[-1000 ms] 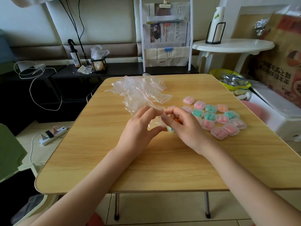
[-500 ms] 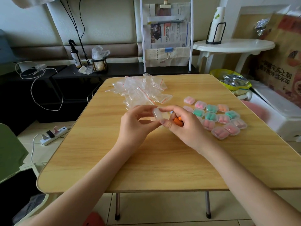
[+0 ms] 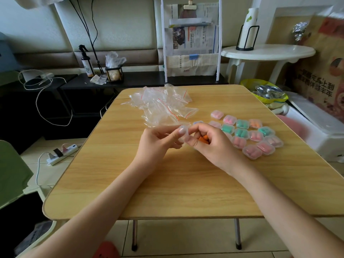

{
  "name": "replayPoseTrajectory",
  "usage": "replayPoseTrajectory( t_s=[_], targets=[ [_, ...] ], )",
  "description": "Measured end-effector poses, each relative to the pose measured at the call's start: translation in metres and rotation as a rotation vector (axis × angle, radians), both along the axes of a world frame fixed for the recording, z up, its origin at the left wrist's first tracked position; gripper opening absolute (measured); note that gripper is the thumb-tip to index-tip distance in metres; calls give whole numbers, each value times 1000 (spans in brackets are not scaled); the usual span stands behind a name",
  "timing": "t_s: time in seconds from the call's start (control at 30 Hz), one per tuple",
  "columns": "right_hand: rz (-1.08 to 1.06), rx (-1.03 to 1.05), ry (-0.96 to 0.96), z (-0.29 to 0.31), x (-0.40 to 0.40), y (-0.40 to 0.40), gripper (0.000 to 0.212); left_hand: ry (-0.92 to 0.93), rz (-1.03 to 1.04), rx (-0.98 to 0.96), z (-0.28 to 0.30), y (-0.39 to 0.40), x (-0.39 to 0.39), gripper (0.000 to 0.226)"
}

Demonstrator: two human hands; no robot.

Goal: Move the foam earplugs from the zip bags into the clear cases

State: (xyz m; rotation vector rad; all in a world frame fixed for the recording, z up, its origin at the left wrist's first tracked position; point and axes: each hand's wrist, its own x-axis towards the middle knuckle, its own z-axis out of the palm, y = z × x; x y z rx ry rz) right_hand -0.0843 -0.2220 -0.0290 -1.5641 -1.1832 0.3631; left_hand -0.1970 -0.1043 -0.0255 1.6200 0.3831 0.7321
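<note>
A wooden table (image 3: 186, 183) bears empty zip bags (image 3: 163, 105) and filled cases (image 3: 249, 135) (lids closed).

— What colour are the earplugs (image 3: 203, 139) in the right hand (image 3: 210, 146)?
— Orange. The case (image 3: 183, 134) beside them is clear.
— And the filled cases (image 3: 247, 135) on the table (image 3: 167, 183)?
— Mostly pink, several teal green, one orange.
— The bags (image 3: 163, 105)?
— See-through, with thin red strips along the seals.
— The table?
— Pale yellow wood grain with light streaks.
</note>
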Motion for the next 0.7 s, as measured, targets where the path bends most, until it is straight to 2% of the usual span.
replayPoseTrajectory(
  t_s=[0.13,0.3,0.53,0.7],
  targets=[
    [-1,-15,-8,-2,2,0,23,-5,-34,-50,0,1,1,27],
    [0,-18,-61,-4,3,0,18,-7,-76,-122,-3,3,2,31],
    [-104,-136,-516,-9,5,-2,24,-13,-155,-185,-3,3,2,39],
    [-153,-175,-655,-5,4,-6,34,13,-258,-213,-2,5,0,43]
  ],
)
